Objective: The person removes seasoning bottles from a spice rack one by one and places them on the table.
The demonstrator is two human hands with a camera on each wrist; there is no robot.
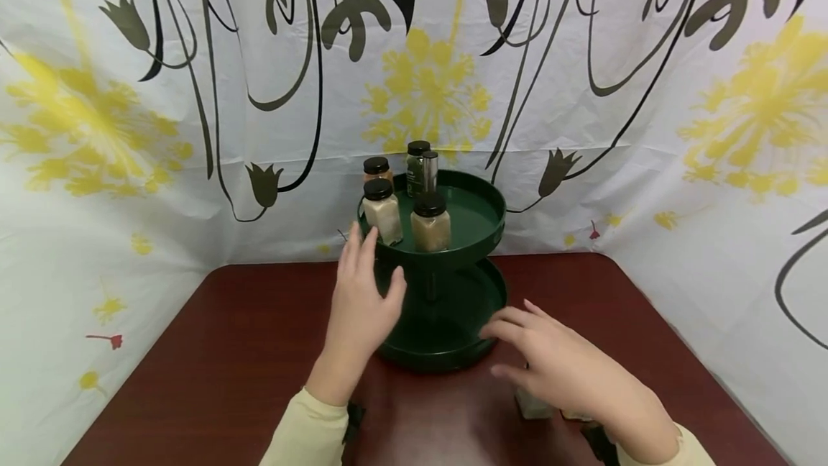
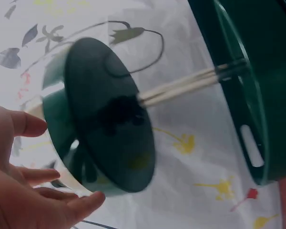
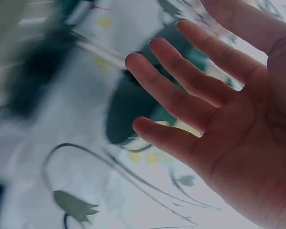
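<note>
A dark green two-tier stand has an upper tray and a lower tray. On the upper tray, a black-capped jar with pale contents and another with tan contents stand in front of an orange-toned jar and a dark green bottle. My left hand is beside the upper tray's left front, fingers spread and holding nothing; its fingertips overlap the pale jar. In the right wrist view, my right hand has loosely extended fingers and holds nothing. A small glass jar is partly hidden beneath it.
A slim silver-capped container stands by the green bottle. Another partly covered jar is under the right wrist. The stand is on a dark red-brown table, with a flower-patterned white cloth hanging behind and at the sides.
</note>
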